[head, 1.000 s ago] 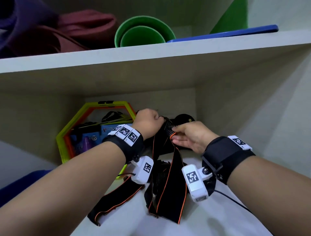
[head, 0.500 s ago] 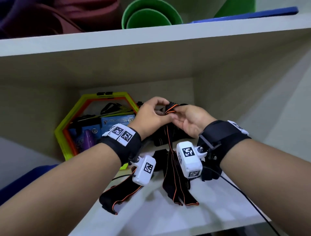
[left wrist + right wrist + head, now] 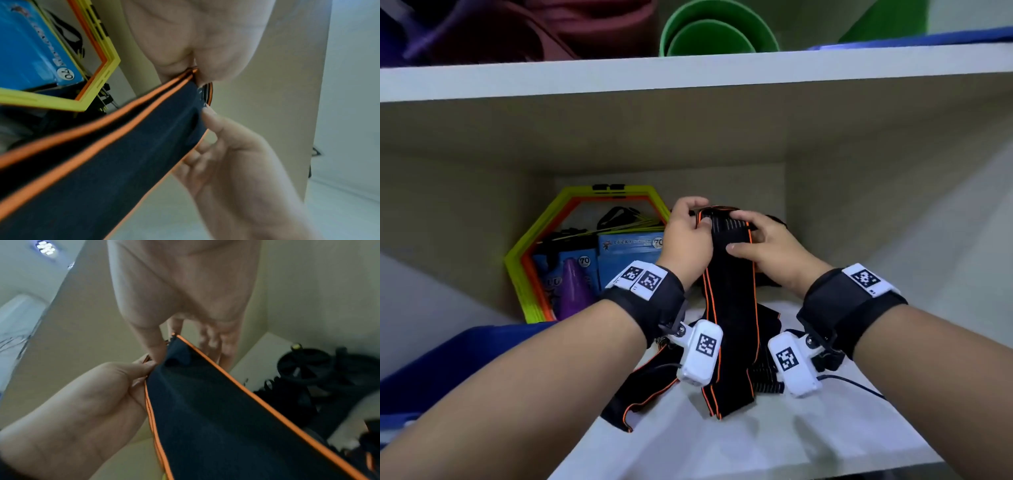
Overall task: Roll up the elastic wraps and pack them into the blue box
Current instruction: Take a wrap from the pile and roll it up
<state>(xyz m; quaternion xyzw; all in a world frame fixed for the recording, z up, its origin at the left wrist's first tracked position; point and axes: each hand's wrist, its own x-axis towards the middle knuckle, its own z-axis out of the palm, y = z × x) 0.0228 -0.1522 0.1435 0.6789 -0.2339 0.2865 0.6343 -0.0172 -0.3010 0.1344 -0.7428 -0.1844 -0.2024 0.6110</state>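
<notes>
A black elastic wrap (image 3: pixel 729 274) with orange edges is held up above the white shelf, its tail hanging down to the shelf board. My left hand (image 3: pixel 688 233) pinches its top left edge, thumb on the front. My right hand (image 3: pixel 760 240) grips the top right edge, thumb pressed on the fabric. In the left wrist view the wrap (image 3: pixel 115 154) runs taut from the pinch, and in the right wrist view the wrap (image 3: pixel 226 418) spreads flat between both hands. Another loose wrap (image 3: pixel 643 387) lies on the shelf below. The blue box (image 3: pixel 448 359) shows at the lower left.
A yellow and orange hexagon frame (image 3: pixel 534 246) leans at the shelf's back left, with blue packets (image 3: pixel 626 246) and a purple cone (image 3: pixel 573 291) inside it. A black wheel (image 3: pixel 306 365) lies at the back right. The upper shelf board (image 3: pixel 688 75) carries green rolled mats (image 3: pixel 715 31).
Both hands have lifted the wrap's end higher and pulled apart, spreading it flat across its width. The hanging tail has straightened below them.
</notes>
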